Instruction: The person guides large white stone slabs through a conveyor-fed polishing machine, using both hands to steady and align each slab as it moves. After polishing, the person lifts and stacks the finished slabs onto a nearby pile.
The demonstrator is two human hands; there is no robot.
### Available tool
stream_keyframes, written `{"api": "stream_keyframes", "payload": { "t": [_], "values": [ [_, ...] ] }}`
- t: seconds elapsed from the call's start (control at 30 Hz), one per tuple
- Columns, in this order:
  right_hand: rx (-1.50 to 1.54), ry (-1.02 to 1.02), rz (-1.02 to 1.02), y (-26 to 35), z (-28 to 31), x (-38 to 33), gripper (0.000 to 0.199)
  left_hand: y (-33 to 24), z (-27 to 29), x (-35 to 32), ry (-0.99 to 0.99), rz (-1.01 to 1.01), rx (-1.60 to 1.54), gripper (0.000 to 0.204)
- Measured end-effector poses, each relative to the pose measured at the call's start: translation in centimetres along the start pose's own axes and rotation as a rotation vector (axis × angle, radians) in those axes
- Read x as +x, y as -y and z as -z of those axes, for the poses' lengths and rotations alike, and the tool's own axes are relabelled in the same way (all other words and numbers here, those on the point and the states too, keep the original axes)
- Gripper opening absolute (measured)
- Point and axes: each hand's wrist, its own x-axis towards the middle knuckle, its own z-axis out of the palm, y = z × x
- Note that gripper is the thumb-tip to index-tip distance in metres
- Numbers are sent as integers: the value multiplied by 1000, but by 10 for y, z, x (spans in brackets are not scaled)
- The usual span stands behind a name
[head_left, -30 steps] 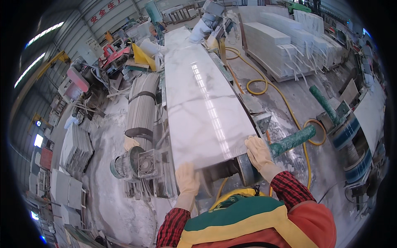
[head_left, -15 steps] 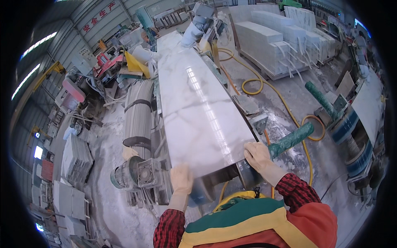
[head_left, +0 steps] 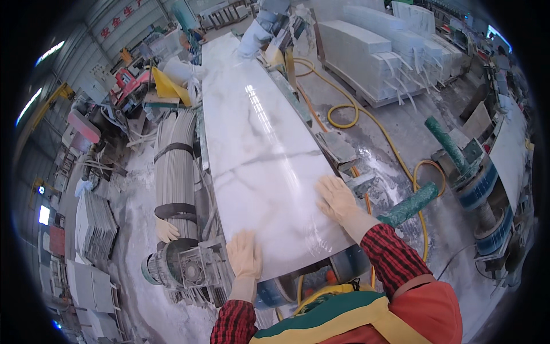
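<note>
A long polished white stone slab [head_left: 260,198] with grey veining stretches away in front of me. My left hand [head_left: 244,257], in a cream glove, rests at the slab's near left edge, fingers extended over its surface. Farther up on the right side, my right hand [head_left: 339,200], gloved alike, lies flat with fingers spread on the slab's top. Neither hand grasps anything. Under the slab's near end, blue-rimmed rollers [head_left: 350,259] show in part.
To the left are a bundle of grey strips [head_left: 176,137], a motor [head_left: 166,265] and a loose cream glove [head_left: 167,229]. A green roller [head_left: 408,204] juts out at right beside a yellow hose [head_left: 395,149]. Stacked pale slabs [head_left: 355,54] stand at back right.
My right hand has shifted from the near right corner to farther up the slab, now lying flat. The left hand's fingers reach over the top. The whole view has shifted a little.
</note>
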Motion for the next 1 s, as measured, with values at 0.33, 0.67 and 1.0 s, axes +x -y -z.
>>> {"api": "stream_keyframes", "payload": {
  "t": [0.33, 0.67, 1.0],
  "values": [
    [6, -41, -26, -81, -96, 130, 50, -5, 16, -5, 99, 2, -28, 60],
    [18, 153, -175, -41, -76, 99, 61, 4, 11, -19, 97, 58, 12, 55],
    [-181, -137, -218, 49, -9, -76, 48, 26, -35, -25, -26, 37, 104, 56]
  ]
}}
